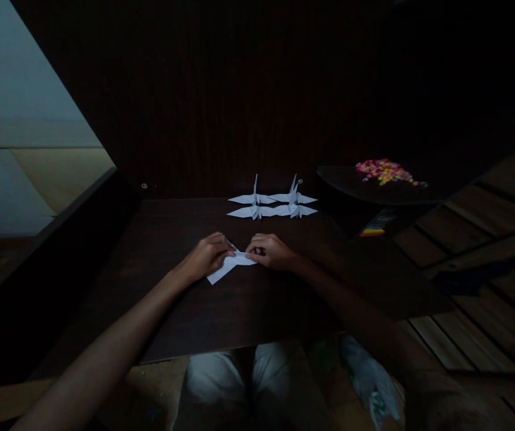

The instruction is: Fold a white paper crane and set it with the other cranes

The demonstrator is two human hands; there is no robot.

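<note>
A partly folded sheet of white paper (224,270) is held over the dark desk between both hands. My left hand (210,254) grips its left part, fingers closed, and one corner of the sheet sticks out below. With thumb and fingers pinched, my right hand (271,251) holds the paper's right end. Just beyond the hands, several white folded paper cranes (293,209) stand in two rows with their wing tips touching or nearly so. The folds under my fingers are partly hidden.
The dark wooden desk (171,323) has a raised side panel (82,209) at left and a tall back board (216,108). On a rounded shelf (338,179) at right lies a pile of small colourful pieces (385,170). Below it is a rainbow-striped item (372,231).
</note>
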